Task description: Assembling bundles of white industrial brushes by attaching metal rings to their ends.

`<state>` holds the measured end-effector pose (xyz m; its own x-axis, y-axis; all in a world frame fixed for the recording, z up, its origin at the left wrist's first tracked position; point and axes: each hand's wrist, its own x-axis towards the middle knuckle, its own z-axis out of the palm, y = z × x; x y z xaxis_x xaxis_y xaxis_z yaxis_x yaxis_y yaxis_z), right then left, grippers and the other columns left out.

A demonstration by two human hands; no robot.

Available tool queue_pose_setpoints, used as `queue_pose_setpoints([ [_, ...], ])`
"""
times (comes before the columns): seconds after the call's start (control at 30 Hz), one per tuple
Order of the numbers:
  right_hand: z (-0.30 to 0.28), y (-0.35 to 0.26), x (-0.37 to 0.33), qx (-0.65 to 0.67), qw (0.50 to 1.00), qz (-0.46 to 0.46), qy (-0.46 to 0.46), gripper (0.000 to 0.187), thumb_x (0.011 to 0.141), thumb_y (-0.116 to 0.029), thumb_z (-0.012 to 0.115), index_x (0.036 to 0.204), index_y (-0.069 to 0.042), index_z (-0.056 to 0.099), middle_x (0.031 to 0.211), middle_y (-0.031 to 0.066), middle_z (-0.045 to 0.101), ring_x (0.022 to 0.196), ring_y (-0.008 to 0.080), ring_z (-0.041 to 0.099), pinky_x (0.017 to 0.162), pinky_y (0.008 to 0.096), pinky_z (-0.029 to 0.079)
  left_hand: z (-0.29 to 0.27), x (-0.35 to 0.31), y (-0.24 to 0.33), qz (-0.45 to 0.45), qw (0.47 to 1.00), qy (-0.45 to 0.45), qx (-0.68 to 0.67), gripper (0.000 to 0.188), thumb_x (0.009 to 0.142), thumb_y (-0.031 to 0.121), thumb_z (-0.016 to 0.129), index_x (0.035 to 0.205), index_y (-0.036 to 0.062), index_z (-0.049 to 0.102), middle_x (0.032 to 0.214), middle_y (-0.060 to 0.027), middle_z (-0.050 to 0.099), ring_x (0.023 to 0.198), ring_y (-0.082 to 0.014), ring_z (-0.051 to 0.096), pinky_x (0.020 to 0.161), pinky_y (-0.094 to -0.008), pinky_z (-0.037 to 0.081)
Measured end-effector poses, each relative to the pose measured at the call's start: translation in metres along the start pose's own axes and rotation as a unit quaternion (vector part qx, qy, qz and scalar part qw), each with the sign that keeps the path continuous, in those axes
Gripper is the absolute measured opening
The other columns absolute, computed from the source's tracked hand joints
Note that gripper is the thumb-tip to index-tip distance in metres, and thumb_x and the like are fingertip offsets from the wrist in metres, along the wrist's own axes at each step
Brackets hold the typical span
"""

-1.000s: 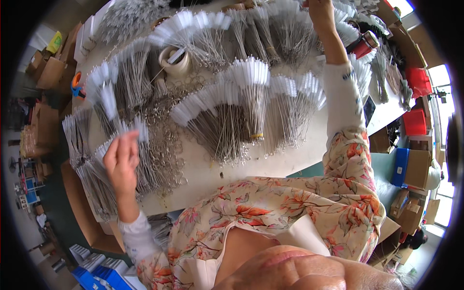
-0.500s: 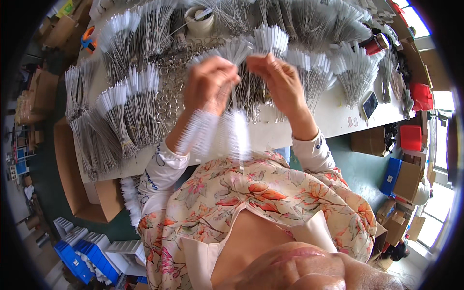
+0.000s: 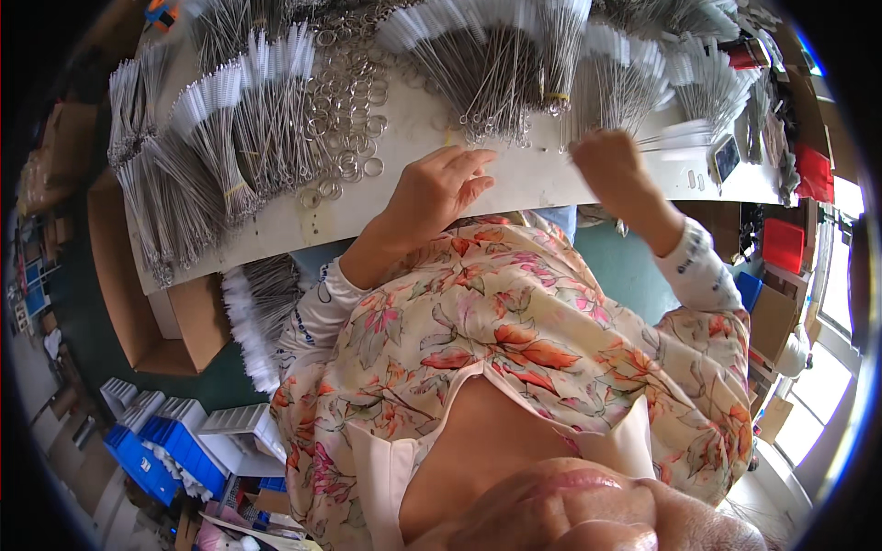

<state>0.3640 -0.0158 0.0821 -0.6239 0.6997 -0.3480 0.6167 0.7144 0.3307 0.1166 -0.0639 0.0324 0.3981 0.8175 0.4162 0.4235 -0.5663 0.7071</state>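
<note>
- Pale surface (image 3: 533,179), seen in the head view, stretches behind and to both sides of the fingers, bowed by the lens; green floor (image 3: 634,266) shows in front of the right fingers.
- Left hand (image 3: 432,193): its fingers (image 3: 464,165) point rightward over the front edge, thumb apart from them.
- Right hand (image 3: 613,170): its fingers are curled in together and blurred; whether they clamp anything I cannot tell.
- Just right of the right fingers, white-bristled brushes (image 3: 689,135) lie sideways, wire stems pointing back toward that hand; whether they are gripped is unclear.
- Directly behind the left fingers, a wide fan of brushes (image 3: 487,69) has its looped wire ends facing the person, with a yellow-banded bundle (image 3: 558,55) at its right end.
- Behind the right fingers stands another spread of brushes (image 3: 625,83).
- Left of the left fingers, metal rings (image 3: 347,161) lie scattered; farther left are more brush bundles (image 3: 230,129).
- Well right of the right fingers, a phone (image 3: 726,158) rests near the edge.
- Far left of the left fingers, below the surface, sits an open cardboard box (image 3: 129,303), with blue bins (image 3: 142,464) nearer the person.
</note>
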Motion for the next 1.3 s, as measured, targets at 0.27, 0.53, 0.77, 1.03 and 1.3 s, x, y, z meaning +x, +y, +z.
queue_pose_setpoints([
  [0.27, -0.015, -0.050, 0.026, 0.653, 0.754, -0.050, 0.036, 0.012, 0.082, -0.015, 0.059, 0.089, -0.005, 0.061, 0.067, 0.0071, 0.059, 0.056, 0.0137, 0.053, 0.054, 0.0270, 0.044, -0.001, -0.016, 0.011, 0.040, 0.997, 0.068, -0.021, 0.026, 0.074, 0.007, 0.069, 0.097, 0.0025, 0.058, 0.078, -0.0086, 0.061, 0.068, -0.0233, 0.061, 0.059, -0.0315, 0.049],
  [0.53, 0.016, -0.016, 0.011, 0.541, 0.834, -0.020, 0.109, 0.016, 0.081, -0.016, 0.058, 0.088, -0.002, 0.063, 0.074, 0.0098, 0.063, 0.061, 0.0235, 0.059, 0.055, 0.0334, 0.046, -0.036, 0.026, -0.040, -0.012, 0.982, -0.011, 0.191, 0.023, 0.066, 0.013, 0.073, 0.084, 0.0060, 0.060, 0.074, -0.0072, 0.060, 0.063, -0.0212, 0.058, 0.057, -0.0320, 0.045],
  [0.77, 0.013, -0.035, 0.015, 0.656, 0.731, 0.039, 0.185, 0.010, 0.085, -0.008, 0.056, 0.090, -0.001, 0.061, 0.068, 0.0037, 0.055, 0.055, 0.0087, 0.049, 0.050, 0.0244, 0.041, -0.037, 0.017, -0.051, 0.011, 0.945, -0.075, 0.318, 0.020, 0.071, 0.018, 0.071, 0.079, 0.0039, 0.060, 0.074, -0.0050, 0.062, 0.067, -0.0148, 0.058, 0.063, -0.0271, 0.046],
  [1.03, -0.071, -0.060, 0.046, 0.769, 0.575, -0.051, 0.274, 0.009, 0.082, -0.008, 0.062, 0.086, 0.000, 0.063, 0.091, 0.0094, 0.059, 0.077, 0.0174, 0.060, 0.065, 0.0256, 0.046, -0.041, 0.020, 0.015, -0.223, 0.822, 0.237, -0.467, 0.009, 0.087, 0.011, 0.058, 0.088, 0.0017, 0.059, 0.077, -0.0046, 0.060, 0.065, -0.0092, 0.051, 0.061, -0.0219, 0.042],
  [1.3, -0.072, -0.079, 0.060, 0.531, 0.666, -0.106, 0.512, 0.015, 0.066, -0.005, 0.070, 0.079, -0.005, 0.065, 0.085, 0.0006, 0.059, 0.064, 0.0177, 0.061, 0.052, 0.0281, 0.050, -0.069, 0.016, 0.032, -0.181, 0.868, 0.176, -0.428, 0.017, 0.084, 0.001, 0.059, 0.101, -0.0013, 0.061, 0.087, -0.0059, 0.063, 0.078, -0.0077, 0.059, 0.068, -0.0205, 0.049],
])
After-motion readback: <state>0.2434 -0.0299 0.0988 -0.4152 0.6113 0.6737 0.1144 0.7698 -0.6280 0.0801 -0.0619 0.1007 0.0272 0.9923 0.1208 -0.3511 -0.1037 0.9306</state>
